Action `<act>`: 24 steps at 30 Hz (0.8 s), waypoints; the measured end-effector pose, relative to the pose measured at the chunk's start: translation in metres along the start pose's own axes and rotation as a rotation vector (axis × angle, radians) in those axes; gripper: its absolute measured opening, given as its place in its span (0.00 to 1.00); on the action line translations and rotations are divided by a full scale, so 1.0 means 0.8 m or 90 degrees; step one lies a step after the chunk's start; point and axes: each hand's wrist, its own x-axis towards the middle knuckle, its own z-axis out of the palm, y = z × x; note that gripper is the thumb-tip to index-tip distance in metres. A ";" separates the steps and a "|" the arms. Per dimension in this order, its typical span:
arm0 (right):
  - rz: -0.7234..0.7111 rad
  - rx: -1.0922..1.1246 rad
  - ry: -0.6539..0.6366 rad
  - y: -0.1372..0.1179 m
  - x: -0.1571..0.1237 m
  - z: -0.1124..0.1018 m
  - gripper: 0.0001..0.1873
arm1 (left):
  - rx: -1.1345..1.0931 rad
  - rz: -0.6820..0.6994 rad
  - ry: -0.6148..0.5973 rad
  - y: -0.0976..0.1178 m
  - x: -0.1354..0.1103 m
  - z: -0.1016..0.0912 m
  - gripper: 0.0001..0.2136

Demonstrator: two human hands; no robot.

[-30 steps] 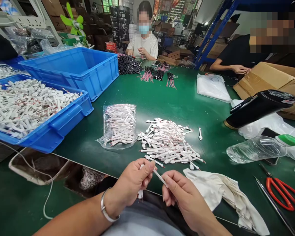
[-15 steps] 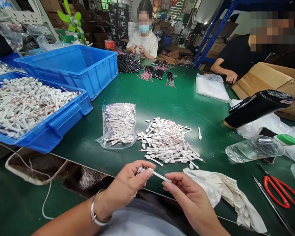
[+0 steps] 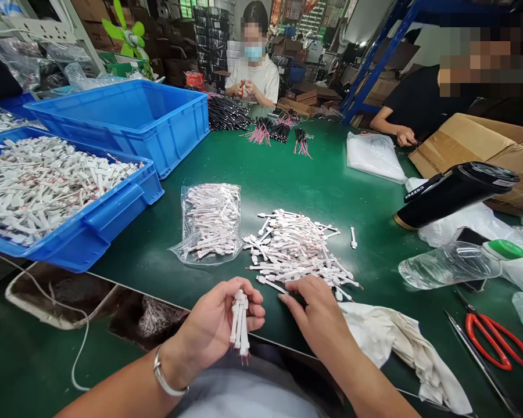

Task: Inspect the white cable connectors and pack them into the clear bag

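Observation:
My left hand is closed around a small bunch of short white cables, flat strips with white connectors at the top and thin red wire ends hanging down. Over the near edge of a loose pile of the same cables, my right hand has its thumb and index finger at the end of one white cable, which still lies on the table. Left of the pile lies a clear plastic bag filled with similar cables.
Blue bins stand at the left, the front one full of white cables. At the right are a black tumbler, a water bottle, red-handled scissors, tweezers and a white cloth. Two people work across the table.
My right hand has left the cable held up by the left hand and moved to the pile's near edge. My left hand has turned, so its bunch now points downward.

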 end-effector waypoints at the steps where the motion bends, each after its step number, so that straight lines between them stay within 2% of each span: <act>1: -0.003 -0.027 0.000 0.004 0.004 0.004 0.06 | -0.002 -0.004 0.006 0.002 0.000 -0.001 0.07; 5: -0.023 -0.062 -0.018 0.006 0.004 0.009 0.09 | 0.124 0.031 0.028 0.004 0.002 -0.008 0.11; 8: -0.023 -0.016 -0.008 -0.001 -0.008 -0.003 0.10 | 0.332 0.145 0.058 0.004 0.000 -0.011 0.11; 11: 0.053 0.107 -0.091 -0.011 -0.018 -0.022 0.12 | 0.533 0.261 0.033 0.006 -0.002 -0.006 0.14; 13: 0.134 0.217 -0.168 -0.016 -0.022 -0.030 0.13 | 0.609 0.284 -0.019 0.007 -0.003 -0.001 0.11; 15: 0.195 0.326 -0.195 -0.018 -0.024 -0.033 0.13 | 0.625 0.260 -0.039 0.006 0.000 0.003 0.08; 17: 0.210 0.387 -0.169 -0.018 -0.025 -0.030 0.13 | 0.580 0.198 -0.026 0.003 0.004 0.004 0.12; 20: 0.178 0.362 -0.149 -0.016 -0.026 -0.023 0.14 | 0.475 0.124 -0.026 -0.003 0.010 0.002 0.16; 24: 0.166 0.329 -0.197 -0.022 -0.027 -0.019 0.15 | 0.397 0.114 -0.008 -0.011 0.015 0.000 0.18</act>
